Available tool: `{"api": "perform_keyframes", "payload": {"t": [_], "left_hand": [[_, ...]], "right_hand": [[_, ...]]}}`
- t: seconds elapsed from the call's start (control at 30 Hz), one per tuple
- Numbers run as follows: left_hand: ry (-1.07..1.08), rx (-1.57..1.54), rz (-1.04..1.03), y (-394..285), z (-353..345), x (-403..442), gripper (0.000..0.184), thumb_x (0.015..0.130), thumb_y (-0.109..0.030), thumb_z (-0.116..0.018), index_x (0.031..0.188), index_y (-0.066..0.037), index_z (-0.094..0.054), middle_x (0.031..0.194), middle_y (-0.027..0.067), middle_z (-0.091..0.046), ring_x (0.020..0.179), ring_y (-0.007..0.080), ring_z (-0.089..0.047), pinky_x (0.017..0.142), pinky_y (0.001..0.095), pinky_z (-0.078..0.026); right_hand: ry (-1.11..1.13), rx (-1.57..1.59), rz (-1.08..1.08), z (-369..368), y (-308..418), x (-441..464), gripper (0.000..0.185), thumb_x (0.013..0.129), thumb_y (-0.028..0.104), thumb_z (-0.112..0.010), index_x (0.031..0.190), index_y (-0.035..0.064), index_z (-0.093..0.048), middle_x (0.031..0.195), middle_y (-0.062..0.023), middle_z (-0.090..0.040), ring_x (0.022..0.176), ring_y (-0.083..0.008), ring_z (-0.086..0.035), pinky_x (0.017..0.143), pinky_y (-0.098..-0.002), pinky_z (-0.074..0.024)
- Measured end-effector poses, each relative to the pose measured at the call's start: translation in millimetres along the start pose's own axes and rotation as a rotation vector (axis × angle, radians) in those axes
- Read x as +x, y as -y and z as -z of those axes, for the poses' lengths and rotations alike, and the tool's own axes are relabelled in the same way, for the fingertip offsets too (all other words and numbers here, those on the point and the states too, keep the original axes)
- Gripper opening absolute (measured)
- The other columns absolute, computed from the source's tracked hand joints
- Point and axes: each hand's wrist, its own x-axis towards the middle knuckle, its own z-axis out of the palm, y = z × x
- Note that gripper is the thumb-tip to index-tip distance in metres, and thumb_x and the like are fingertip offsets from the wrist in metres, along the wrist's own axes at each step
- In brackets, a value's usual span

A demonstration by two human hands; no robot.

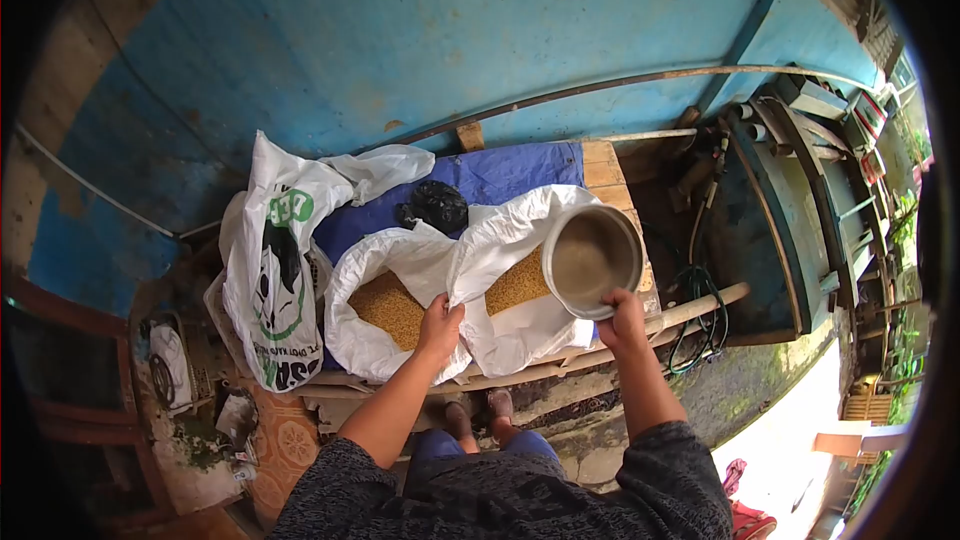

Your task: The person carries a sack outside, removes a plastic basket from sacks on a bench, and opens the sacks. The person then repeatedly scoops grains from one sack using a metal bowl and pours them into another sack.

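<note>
Two open white sacks stand side by side, each with golden-brown grain inside. My left hand (440,326) is closed on the rim where the left sack (372,248) meets the right sack (530,208). Grain (388,310) fills the left sack's mouth, and more grain (515,285) shows in the right one. My right hand (623,319) grips the near rim of a round metal pot (592,258), tilted over the right side of the right sack. The pot's inside looks bare and dull brown.
A printed white sack (270,290) stands at the left. Behind the grain lie a black plastic bag (436,206) and a blue tarp (525,166) on a wooden platform (606,172). A bamboo pole (700,310) and coiled hose (690,340) are at the right. A blue wall (480,40) rises behind.
</note>
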Motion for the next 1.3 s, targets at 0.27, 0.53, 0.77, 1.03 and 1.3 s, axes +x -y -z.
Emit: {"api": "perform_keyframes", "payload": {"t": [0.27, 0.53, 0.77, 1.03, 1.3], "left_hand": [[-0.052, 0.102, 0.053, -6.1, 17.8, 7.4, 0.037, 0.089, -0.013, -0.056, 0.123, 0.002, -0.052, 0.102, 0.0118, -0.064, 0.086, 0.0175, -0.061, 0.076, 0.0315, -0.048], [-0.093, -0.014, 0.05, 8.1, 41.5, 22.7, 0.037, 0.084, -0.019, -0.06, 0.114, 0.001, -0.052, 0.093, 0.0113, -0.063, 0.078, 0.0183, -0.06, 0.064, 0.031, -0.049], [0.066, 0.074, 0.15, 23.3, 40.7, 20.6, 0.05, 0.083, -0.023, -0.06, 0.126, -0.001, -0.049, 0.099, 0.0225, -0.066, 0.091, 0.0341, -0.065, 0.082, 0.0411, -0.048], [-0.083, 0.381, -0.195, -9.5, 27.3, 23.0, 0.088, 0.076, -0.03, -0.07, 0.144, -0.004, -0.021, 0.127, 0.0246, -0.046, 0.114, 0.0392, -0.05, 0.095, 0.0451, -0.042], [-0.034, 0.478, -0.095, -11.2, 23.6, 55.8, 0.052, 0.077, -0.026, -0.071, 0.119, -0.002, -0.05, 0.119, 0.0225, -0.054, 0.107, 0.0401, -0.054, 0.09, 0.0428, -0.046]], "right_hand": [[0.034, -0.406, 0.105, -172.9, 16.1, 31.4, 0.004, 0.07, -0.004, -0.049, 0.066, -0.0029, -0.051, 0.07, -0.0101, -0.051, 0.061, -0.0232, -0.056, 0.062, -0.0405, -0.0517], [0.277, -0.367, 0.235, -274.6, -4.9, 10.3, 0.007, 0.071, -0.003, -0.052, 0.076, -0.002, -0.057, 0.067, -0.0061, -0.055, 0.058, -0.0147, -0.051, 0.052, -0.0293, -0.04], [-0.003, -0.326, 0.328, -157.7, 14.9, -26.7, 0.006, 0.076, 0.001, -0.051, 0.072, 0.0037, -0.056, 0.074, -0.0057, -0.058, 0.071, -0.0176, -0.058, 0.072, -0.0343, -0.0511], [-0.111, -0.245, 0.248, -82.3, 11.9, -52.7, 0.011, 0.077, 0.003, -0.05, 0.084, 0.0009, -0.057, 0.086, -0.0088, -0.061, 0.084, -0.0248, -0.061, 0.087, -0.0423, -0.049], [-0.12, -0.333, 0.215, -83.1, 13.0, -71.4, 0.026, 0.071, -0.001, -0.05, 0.095, 0.0004, -0.06, 0.09, -0.007, -0.062, 0.086, -0.0218, -0.061, 0.086, -0.0363, -0.0481]]}}
